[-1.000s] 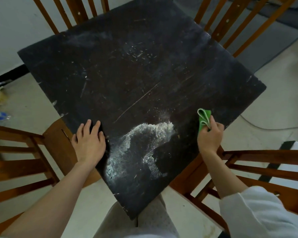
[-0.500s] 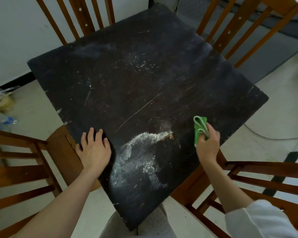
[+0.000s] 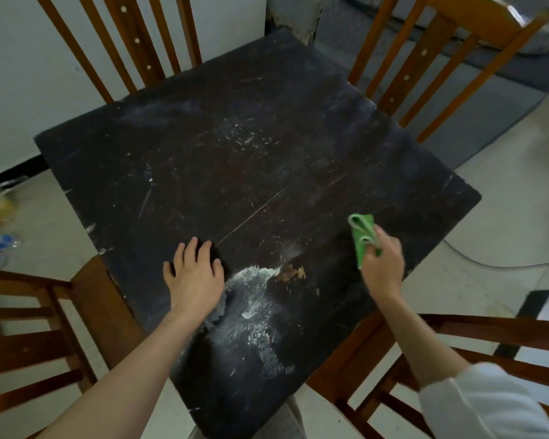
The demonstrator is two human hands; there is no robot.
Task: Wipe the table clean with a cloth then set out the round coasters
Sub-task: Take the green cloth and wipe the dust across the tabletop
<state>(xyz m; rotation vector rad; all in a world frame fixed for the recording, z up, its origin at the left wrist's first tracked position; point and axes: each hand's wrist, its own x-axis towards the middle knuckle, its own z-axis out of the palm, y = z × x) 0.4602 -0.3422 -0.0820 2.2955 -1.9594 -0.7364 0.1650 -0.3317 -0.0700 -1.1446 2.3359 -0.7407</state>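
Right hand [image 3: 382, 267] pinches folded cloth [image 3: 362, 237] — cloth protrudes beyond fingers; left hand [image 3: 195, 277] flat, fingers spread.

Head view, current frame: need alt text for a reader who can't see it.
A person's right hand holds a folded green cloth over a dark, scratched table, beside a patch of white powder near the front edge. The left hand lies flat on the tabletop, left of the powder. Wooden chairs surround the table.

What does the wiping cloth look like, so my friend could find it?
Look at the big dark table, near its right edge. The right hand grips a small folded cloth there. It is the only bright green thing.
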